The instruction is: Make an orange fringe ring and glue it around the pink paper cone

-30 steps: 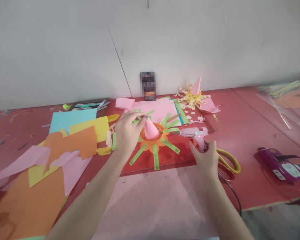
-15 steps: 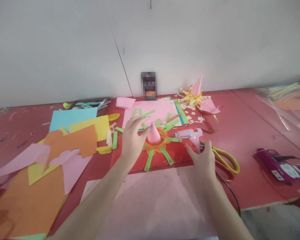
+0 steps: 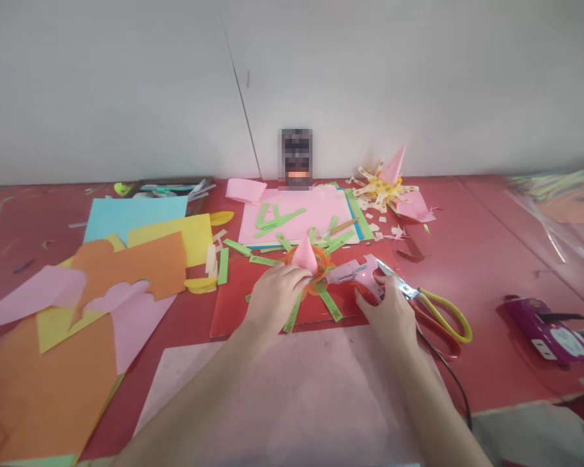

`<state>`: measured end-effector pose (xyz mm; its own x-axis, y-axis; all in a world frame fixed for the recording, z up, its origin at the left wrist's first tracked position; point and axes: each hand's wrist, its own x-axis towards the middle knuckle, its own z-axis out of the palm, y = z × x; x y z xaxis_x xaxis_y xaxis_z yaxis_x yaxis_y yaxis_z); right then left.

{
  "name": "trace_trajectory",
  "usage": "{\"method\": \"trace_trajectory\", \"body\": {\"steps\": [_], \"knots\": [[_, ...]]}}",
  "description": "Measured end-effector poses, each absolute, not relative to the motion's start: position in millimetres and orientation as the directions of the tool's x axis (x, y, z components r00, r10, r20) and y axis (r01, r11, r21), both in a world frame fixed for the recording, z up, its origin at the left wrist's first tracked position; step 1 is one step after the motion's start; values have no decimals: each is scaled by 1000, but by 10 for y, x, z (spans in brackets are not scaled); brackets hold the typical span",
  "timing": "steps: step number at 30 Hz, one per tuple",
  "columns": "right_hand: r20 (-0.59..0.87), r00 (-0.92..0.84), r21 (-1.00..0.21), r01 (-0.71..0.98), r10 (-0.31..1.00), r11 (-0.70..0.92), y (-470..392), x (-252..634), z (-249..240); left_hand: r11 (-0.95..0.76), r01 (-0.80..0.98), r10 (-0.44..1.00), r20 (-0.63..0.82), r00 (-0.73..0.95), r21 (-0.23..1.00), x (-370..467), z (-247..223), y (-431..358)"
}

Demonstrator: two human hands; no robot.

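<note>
A pink paper cone (image 3: 304, 254) stands on an orange paper ring (image 3: 323, 261) with green patterned strips (image 3: 329, 302) spread around it, over a red sheet (image 3: 233, 301). My left hand (image 3: 277, 295) is at the cone's base on its near side, fingers pressed together; what they pinch is hidden. On the right, my right hand (image 3: 387, 301) is closed round the handle of a pink glue gun (image 3: 353, 272), whose nozzle points left at the base of the cone. Scissors (image 3: 435, 305) with yellow and orange handles lie beside my right hand.
Coloured paper sheets (image 3: 141, 272) cover the left. Pink paper (image 3: 292, 211) with green strips lies behind. At the back stand a phone-like object (image 3: 296, 159) and another pink cone (image 3: 394, 165) on yellow strips. A purple power strip (image 3: 547, 331) and a black cable (image 3: 450, 376) are right.
My left hand has moved from above and left of the cone down to its near base. The glue gun has moved slightly, its nozzle now closer to the cone. The view has shifted a little.
</note>
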<state>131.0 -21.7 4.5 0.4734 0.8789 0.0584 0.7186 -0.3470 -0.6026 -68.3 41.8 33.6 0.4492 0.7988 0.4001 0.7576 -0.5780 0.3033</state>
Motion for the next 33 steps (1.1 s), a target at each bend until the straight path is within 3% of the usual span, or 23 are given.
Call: {"method": "trace_trajectory", "body": {"steps": [10,33], "knots": [[65,471,-516,771,880,-374,-212,1268,36,-493,780,870,190,456,386,-692,308,406],[168,424,-496,817,890,-295,-236,1281,-65,-409,800,912,156,380,439,-676,269,405]]}}
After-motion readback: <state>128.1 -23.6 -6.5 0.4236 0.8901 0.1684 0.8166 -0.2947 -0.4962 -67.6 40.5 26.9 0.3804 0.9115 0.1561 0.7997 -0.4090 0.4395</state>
